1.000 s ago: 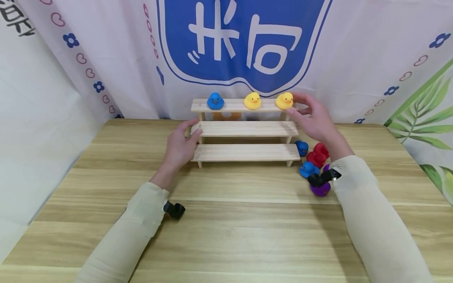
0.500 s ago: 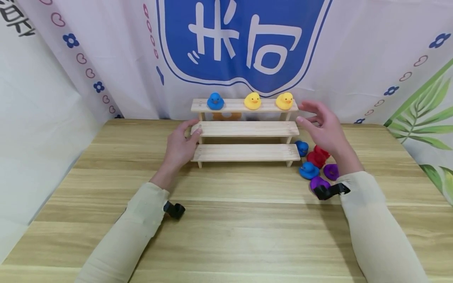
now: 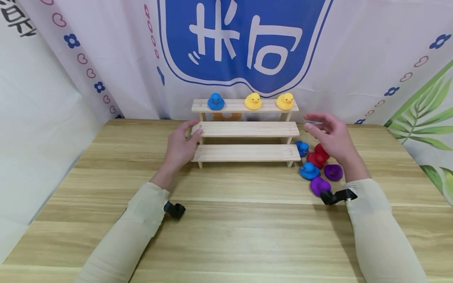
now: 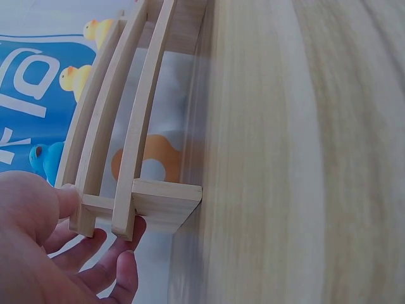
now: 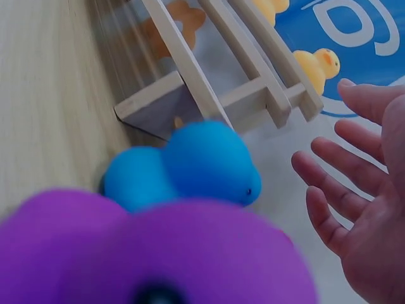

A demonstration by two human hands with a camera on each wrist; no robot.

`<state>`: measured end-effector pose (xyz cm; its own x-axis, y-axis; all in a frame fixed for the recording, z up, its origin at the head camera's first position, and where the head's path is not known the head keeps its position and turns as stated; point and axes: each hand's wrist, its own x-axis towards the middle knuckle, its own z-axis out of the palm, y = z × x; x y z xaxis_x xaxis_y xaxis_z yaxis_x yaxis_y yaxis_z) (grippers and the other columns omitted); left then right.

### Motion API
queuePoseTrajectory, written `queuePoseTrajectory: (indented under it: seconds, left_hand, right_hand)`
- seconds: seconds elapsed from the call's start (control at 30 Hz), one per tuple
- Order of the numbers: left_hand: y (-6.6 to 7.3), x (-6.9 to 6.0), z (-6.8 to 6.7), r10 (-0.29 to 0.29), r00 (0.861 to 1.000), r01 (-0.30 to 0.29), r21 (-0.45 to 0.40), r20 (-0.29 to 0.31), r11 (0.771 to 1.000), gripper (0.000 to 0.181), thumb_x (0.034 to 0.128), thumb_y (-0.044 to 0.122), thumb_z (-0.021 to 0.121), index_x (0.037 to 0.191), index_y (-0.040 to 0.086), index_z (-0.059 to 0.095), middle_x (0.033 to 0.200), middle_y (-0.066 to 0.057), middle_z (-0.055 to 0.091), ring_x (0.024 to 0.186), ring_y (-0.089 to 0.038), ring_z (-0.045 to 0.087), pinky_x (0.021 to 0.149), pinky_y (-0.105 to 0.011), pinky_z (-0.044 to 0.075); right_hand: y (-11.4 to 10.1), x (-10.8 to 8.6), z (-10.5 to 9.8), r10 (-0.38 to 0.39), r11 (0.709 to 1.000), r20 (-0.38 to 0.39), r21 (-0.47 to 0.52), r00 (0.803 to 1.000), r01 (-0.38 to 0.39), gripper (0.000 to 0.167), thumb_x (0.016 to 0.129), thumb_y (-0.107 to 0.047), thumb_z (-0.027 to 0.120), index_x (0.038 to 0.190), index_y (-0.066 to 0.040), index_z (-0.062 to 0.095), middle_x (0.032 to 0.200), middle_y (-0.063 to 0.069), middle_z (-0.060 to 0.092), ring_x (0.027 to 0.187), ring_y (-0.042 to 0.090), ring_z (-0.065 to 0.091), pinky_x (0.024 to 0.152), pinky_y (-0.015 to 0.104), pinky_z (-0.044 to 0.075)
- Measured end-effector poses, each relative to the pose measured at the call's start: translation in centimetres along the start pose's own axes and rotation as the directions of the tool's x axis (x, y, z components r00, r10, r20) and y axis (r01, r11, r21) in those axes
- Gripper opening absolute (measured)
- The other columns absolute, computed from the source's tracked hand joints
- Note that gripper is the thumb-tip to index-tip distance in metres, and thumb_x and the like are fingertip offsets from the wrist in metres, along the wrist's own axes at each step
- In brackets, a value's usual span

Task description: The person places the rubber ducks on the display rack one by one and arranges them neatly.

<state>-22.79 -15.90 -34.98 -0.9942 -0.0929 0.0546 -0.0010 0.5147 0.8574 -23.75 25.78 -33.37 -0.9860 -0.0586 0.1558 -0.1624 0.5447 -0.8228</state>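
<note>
My left grip pinches end of rack: stiff wood, likely light. My right grip spread, bare; loose ducks near it, probably soft, light: I'd pinch bodies gently.

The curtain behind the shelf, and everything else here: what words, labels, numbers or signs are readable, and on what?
Blue badge on the curtain: two large white characters, stylised and not surely readable.
Curtain, left of the badge: small pink marks, perhaps "GOOD" read upward; unsure.
Left white cloth, top corner: black characters, cut off, unreadable.
Wooden shelf: faint marks, too small to read.
Ducks: no lettering visible.
</note>
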Motion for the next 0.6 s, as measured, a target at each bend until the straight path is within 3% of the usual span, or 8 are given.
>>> queuePoseTrajectory:
  seconds: [0.17, 0.33, 0.47, 0.6]
  left_hand:
    - [0.0, -0.1, 0.0, -0.001, 1.0, 0.001, 0.005, -0.002, 1.0, 0.048, 0.1108, 0.032, 0.057, 0.158, 0.023, 0.051, 0.171, -0.008, 0.039, 0.097, -0.025, 0.075, 0.063, -0.023, 0.056]
    - [0.1, -0.2, -0.1, -0.015, 1.0, 0.015, 0.006, 0.001, 1.0, 0.048, 0.111, 0.032, 0.057, 0.158, 0.024, 0.05, 0.171, -0.007, 0.039, 0.095, -0.025, 0.073, 0.059, -0.023, 0.054]
    - [0.2, -0.2, -0.1, -0.023, 1.0, 0.023, 0.007, 0.008, 1.0, 0.049, 0.1113, 0.032, 0.056, 0.159, 0.024, 0.05, 0.172, -0.007, 0.037, 0.1, -0.025, 0.073, 0.061, -0.023, 0.055]
    - [0.2, -0.2, -0.1, -0.012, 1.0, 0.012, 0.013, 0.007, 1.0, 0.048, 0.1112, 0.032, 0.056, 0.158, 0.024, 0.05, 0.171, -0.008, 0.039, 0.087, -0.019, 0.07, 0.059, -0.022, 0.053]
  right_hand:
    - [0.7, -0.2, -0.4, -0.001, 1.0, 0.012, 0.007, 1.0, 0.001, 0.056, 0.103, -0.047, 0.067, 0.149, -0.016, 0.057, 0.149, 0.009, 0.063, 0.113, 0.006, 0.063, 0.089, 0.012, 0.053]
    - [1.7, -0.2, -0.9, 0.035, 0.999, 0.06, -0.015, 0.998, -0.034, 0.054, 0.102, -0.043, 0.07, 0.148, -0.017, 0.058, 0.149, 0.008, 0.063, 0.117, 0.008, 0.061, 0.086, 0.019, 0.058]
    - [2.7, -0.1, -1.5, 0.064, 0.997, 0.108, -0.04, 0.992, -0.06, 0.052, 0.103, -0.036, 0.071, 0.149, -0.016, 0.057, 0.15, 0.009, 0.061, 0.126, 0.016, 0.059, 0.085, 0.02, 0.058]
    - [3.5, -0.2, -2.3, 0.086, 0.995, 0.14, -0.059, 0.986, -0.079, 0.052, 0.104, -0.031, 0.07, 0.15, -0.014, 0.056, 0.152, 0.009, 0.059, 0.135, 0.025, 0.056, 0.085, 0.017, 0.056]
